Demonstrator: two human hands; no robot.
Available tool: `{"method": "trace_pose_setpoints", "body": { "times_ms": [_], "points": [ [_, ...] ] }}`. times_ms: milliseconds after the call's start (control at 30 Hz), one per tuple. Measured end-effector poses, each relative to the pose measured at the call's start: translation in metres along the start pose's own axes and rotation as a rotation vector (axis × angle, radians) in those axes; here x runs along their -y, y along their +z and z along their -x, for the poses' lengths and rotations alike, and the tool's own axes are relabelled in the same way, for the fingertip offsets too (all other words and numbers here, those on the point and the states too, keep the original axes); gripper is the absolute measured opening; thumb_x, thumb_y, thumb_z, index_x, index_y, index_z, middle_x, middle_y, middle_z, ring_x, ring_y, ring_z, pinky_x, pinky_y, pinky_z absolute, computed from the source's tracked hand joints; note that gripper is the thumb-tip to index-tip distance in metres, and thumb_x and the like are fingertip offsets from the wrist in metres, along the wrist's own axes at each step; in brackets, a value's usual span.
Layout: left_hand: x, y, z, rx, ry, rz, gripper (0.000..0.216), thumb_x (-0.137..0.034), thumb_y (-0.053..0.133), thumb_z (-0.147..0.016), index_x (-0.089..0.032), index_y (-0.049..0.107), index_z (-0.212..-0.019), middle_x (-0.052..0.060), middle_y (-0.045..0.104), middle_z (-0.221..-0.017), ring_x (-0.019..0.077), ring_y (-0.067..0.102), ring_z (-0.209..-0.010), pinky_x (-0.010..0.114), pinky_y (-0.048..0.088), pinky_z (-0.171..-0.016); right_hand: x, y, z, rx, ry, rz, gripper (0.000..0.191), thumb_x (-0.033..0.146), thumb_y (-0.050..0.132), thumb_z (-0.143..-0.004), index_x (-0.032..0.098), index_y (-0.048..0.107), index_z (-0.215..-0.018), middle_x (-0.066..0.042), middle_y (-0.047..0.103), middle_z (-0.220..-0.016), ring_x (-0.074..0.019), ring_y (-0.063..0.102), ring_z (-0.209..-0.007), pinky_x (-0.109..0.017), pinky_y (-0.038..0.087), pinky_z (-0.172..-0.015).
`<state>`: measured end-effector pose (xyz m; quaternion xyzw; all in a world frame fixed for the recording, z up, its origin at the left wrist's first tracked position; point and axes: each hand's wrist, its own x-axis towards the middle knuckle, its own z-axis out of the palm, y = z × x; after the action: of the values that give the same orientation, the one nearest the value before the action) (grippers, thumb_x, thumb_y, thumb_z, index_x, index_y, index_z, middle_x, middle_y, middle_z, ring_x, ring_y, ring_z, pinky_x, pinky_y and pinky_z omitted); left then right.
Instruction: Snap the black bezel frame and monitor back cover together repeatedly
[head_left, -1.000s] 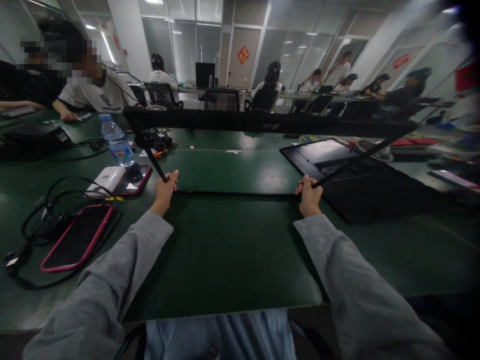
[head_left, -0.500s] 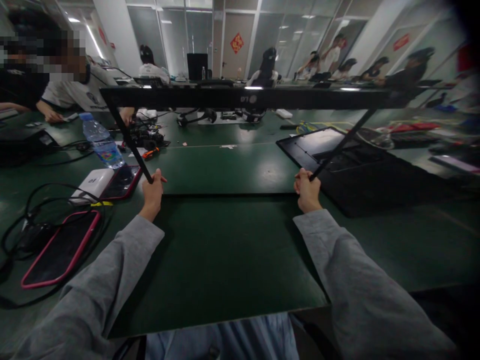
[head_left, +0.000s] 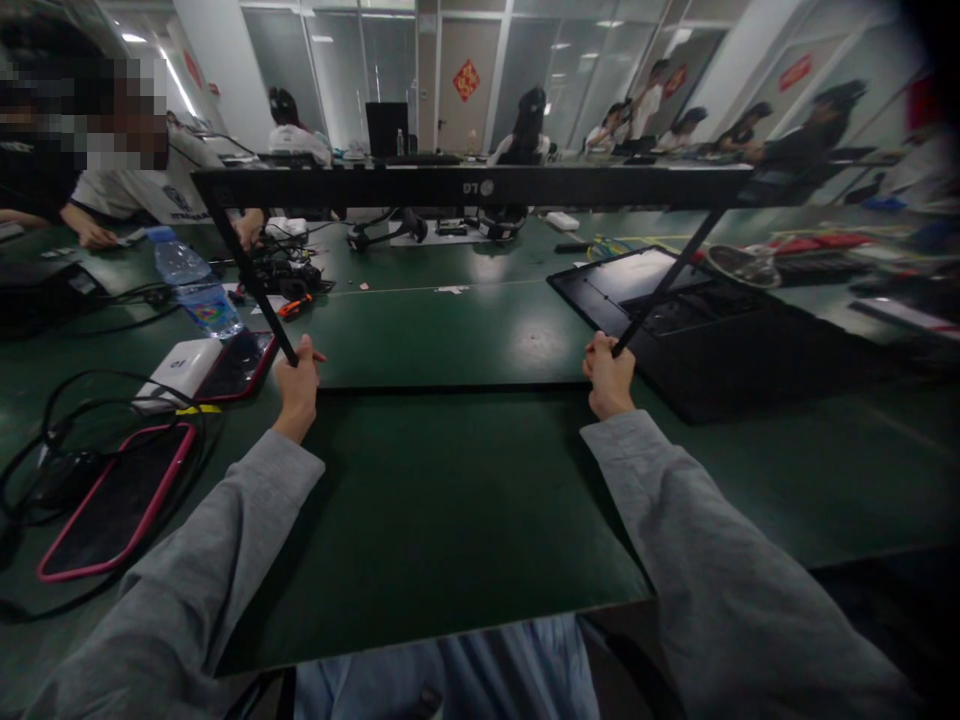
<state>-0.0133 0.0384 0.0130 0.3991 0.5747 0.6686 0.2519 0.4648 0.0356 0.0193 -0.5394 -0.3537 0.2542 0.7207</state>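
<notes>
I hold up a black monitor bezel [head_left: 375,188], an open rectangular frame with an upside-down LG logo on its wide upper edge. My left hand [head_left: 298,388] is closed around its left side bar. My right hand [head_left: 611,374] grips the right side bar at about the same height. The thin lower bar runs level between the two hands, and the green table shows through the opening. To the right of my right hand lies a flat black panel [head_left: 750,345] with a shiny section at its far left.
At left are a water bottle [head_left: 196,285], a white box [head_left: 180,372], a dark phone [head_left: 236,365], a pink-edged phone [head_left: 116,500] and a looped black cable [head_left: 97,375]. Wires and small parts [head_left: 289,270] clutter the green table [head_left: 450,520]. Several people sit or stand beyond.
The bezel has shifted slightly left and up in view, along with both hands and the whole scene. Its upper bar looks a little more level. Both hands keep their hold.
</notes>
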Motion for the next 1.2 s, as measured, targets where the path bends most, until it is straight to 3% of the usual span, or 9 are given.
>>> {"method": "trace_pose_setpoints", "body": {
  "times_ms": [533,700,1200],
  "points": [
    [-0.010,0.000,0.006,0.015,-0.011,-0.010,0.047,-0.054,0.059,-0.093,-0.019,0.056,-0.062,-0.006,0.038,-0.046,0.0074,0.035,-0.040,0.021,0.026,-0.042,-0.002,-0.001,-0.001,-0.014,0.000,0.046,0.045,0.051,0.071,-0.091,0.023,0.042,-0.070,0.009,0.038,-0.052,-0.0043,0.029,-0.041,-0.018,0.022,-0.035],
    [-0.009,-0.001,0.006,0.027,-0.010,-0.007,0.051,-0.061,0.060,-0.091,-0.020,0.056,-0.062,-0.006,0.038,-0.047,0.0077,0.035,-0.041,0.022,0.025,-0.041,-0.003,-0.001,-0.002,-0.013,-0.002,0.080,0.042,0.046,0.068,-0.093,0.022,0.046,-0.067,0.009,0.034,-0.049,-0.0045,0.028,-0.041,-0.019,0.023,-0.036],
    [-0.008,0.000,0.005,0.047,-0.011,-0.010,0.050,-0.058,0.061,-0.092,-0.019,0.057,-0.061,-0.005,0.038,-0.047,0.0077,0.036,-0.041,0.022,0.025,-0.041,0.000,0.000,-0.001,-0.003,0.009,0.103,0.043,0.050,0.071,-0.090,0.023,0.046,-0.069,0.010,0.034,-0.048,-0.0047,0.029,-0.040,-0.017,0.024,-0.036]
  ]
}}
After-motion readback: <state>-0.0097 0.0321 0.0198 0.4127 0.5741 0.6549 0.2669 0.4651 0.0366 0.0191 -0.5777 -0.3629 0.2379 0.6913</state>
